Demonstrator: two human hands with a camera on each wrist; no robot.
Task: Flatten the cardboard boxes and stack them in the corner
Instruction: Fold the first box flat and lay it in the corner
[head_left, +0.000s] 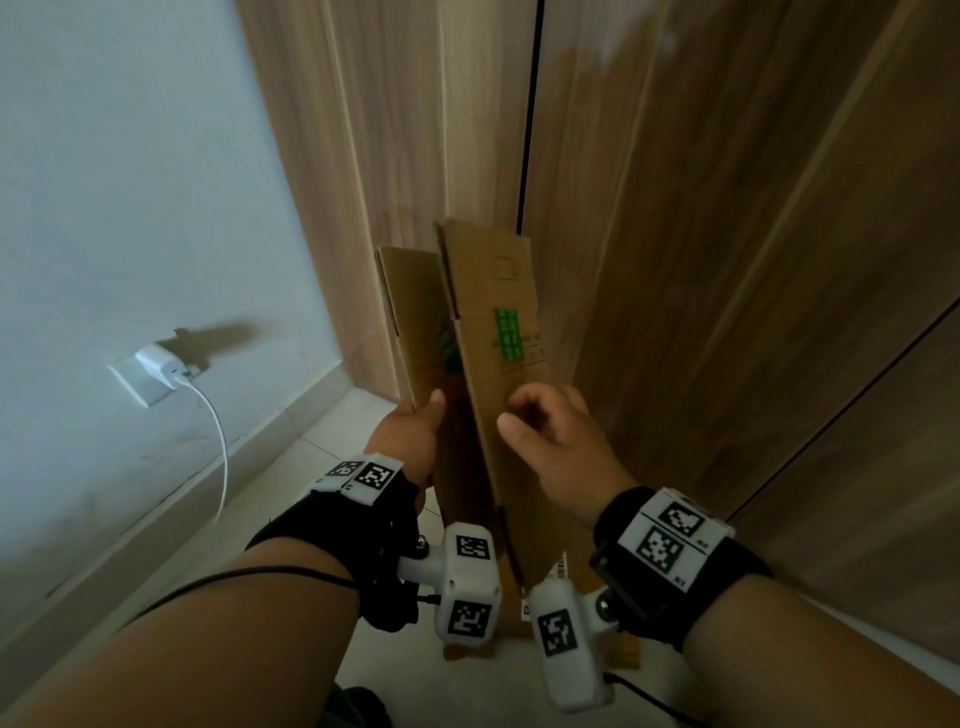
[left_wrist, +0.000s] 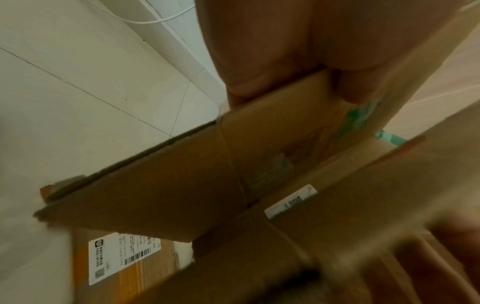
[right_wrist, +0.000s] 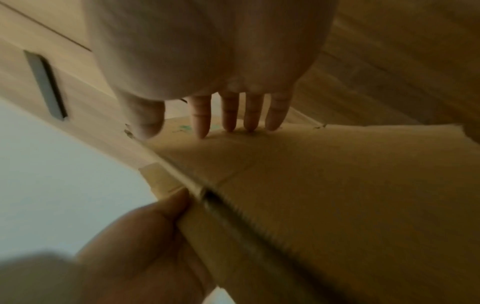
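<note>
I hold brown cardboard upright over the floor, in front of the wooden doors. It shows as two flat panels close together, and I cannot tell whether they belong to one box. My left hand (head_left: 418, 423) grips the lower edge of the left panel (head_left: 408, 296), thumb on its face; that grip also shows in the left wrist view on the cardboard (left_wrist: 182, 185). My right hand (head_left: 537, 434) rests on the right panel (head_left: 501, 280), which carries a green print. Its fingertips (right_wrist: 228, 123) lie straight against the cardboard face (right_wrist: 337, 185).
Another cardboard box with a white shipping label (left_wrist: 116, 261) lies on the tiled floor (head_left: 322, 447) below my hands. Wooden cabinet doors (head_left: 701, 260) stand ahead and to the right. On the white wall at the left, a charger (head_left: 161, 369) sits in a socket with its cable (head_left: 221, 447) hanging down.
</note>
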